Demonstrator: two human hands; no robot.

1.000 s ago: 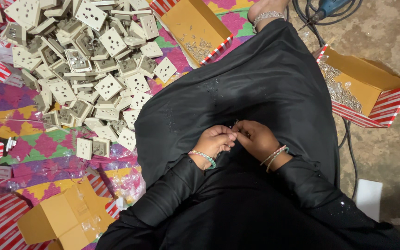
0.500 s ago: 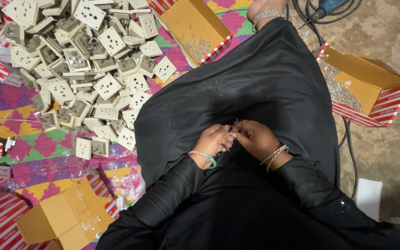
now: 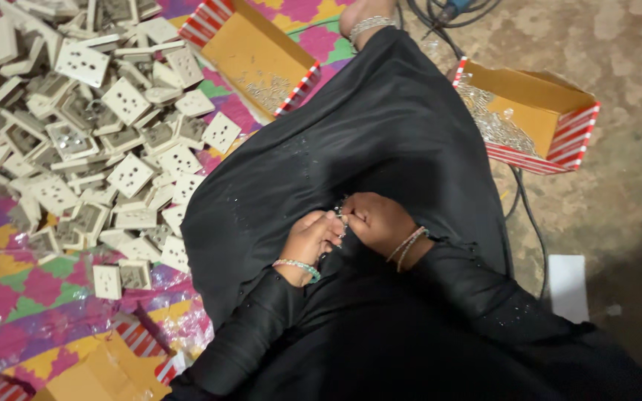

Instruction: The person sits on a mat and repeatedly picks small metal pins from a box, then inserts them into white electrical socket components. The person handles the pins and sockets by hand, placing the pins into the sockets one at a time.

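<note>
My left hand [image 3: 307, 241] and my right hand [image 3: 377, 221] meet over my lap on the black robe [image 3: 351, 148]. Their fingertips pinch a small metal part [image 3: 341, 216] between them; it is too small to make out. Both wrists wear bead bracelets. Left of my lap lies a heap of white square socket plates [image 3: 91, 141] on a colourful patterned mat [image 3: 31, 297].
A red-striped cardboard box [image 3: 250, 56] with small metal bits lies beyond my knee. Another such box [image 3: 536, 119] with shiny metal pieces stands at the right on the concrete floor. Black cables [image 3: 521, 208] run past it. A brown box [image 3: 98, 375] sits bottom left, a white card [image 3: 568, 286] at right.
The view has shifted slightly; my hands stay together on my lap, fingers working the small part with little movement.
</note>
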